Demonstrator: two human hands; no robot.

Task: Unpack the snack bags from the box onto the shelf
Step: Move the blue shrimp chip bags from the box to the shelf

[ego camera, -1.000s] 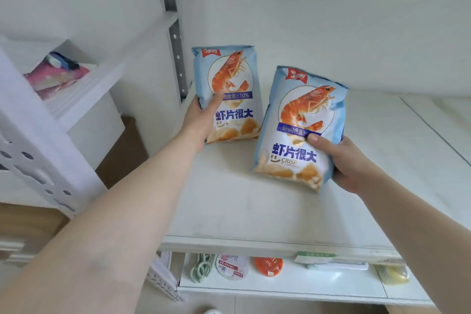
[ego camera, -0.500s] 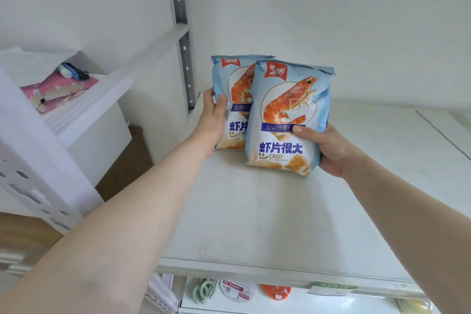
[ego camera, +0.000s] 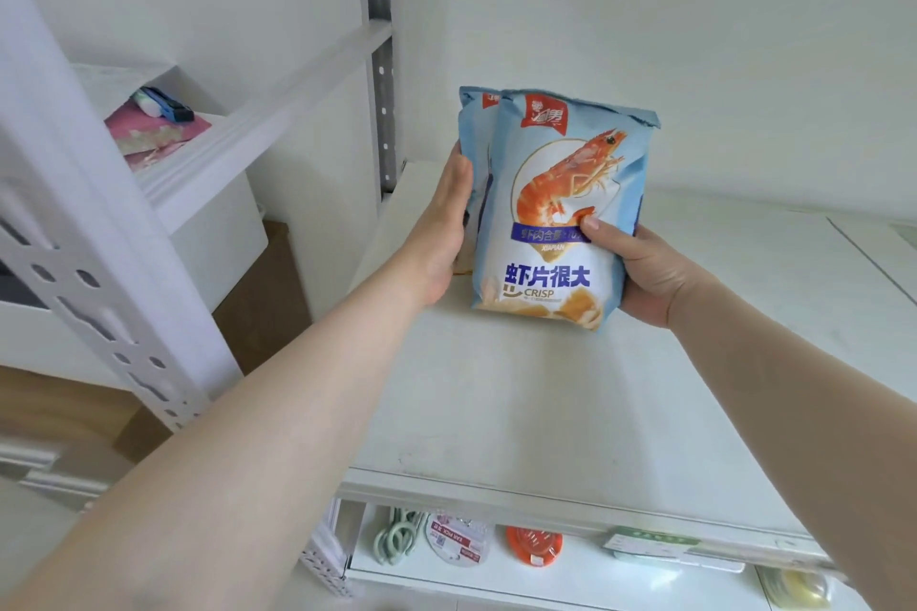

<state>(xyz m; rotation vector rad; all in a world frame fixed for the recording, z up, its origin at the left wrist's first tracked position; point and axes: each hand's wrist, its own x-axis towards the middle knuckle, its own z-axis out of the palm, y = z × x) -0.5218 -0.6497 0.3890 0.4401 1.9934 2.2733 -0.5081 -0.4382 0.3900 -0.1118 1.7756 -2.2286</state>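
Two light-blue shrimp-chip bags stand upright on the white shelf (ego camera: 521,412) near its back left corner. The front bag (ego camera: 551,223) almost covers the rear bag (ego camera: 477,124), of which only the left edge and top corner show. My right hand (ego camera: 640,273) grips the front bag at its right side, thumb on the bag's face. My left hand (ego camera: 444,233) holds the left side of the rear bag, fingers reaching behind it. The box is not in view.
A grey slotted upright (ego camera: 382,65) stands just left of the bags. A white rack post (ego camera: 89,263) slants at the left, with a pink item (ego camera: 159,134) on a side shelf. The lower shelf holds a green hook (ego camera: 397,536), a round pack (ego camera: 459,546) and an orange item (ego camera: 533,546).
The right hand has brought its bag leftward, from apart from the other bag to directly in front of it. The left hand has stayed on the rear bag's left side.
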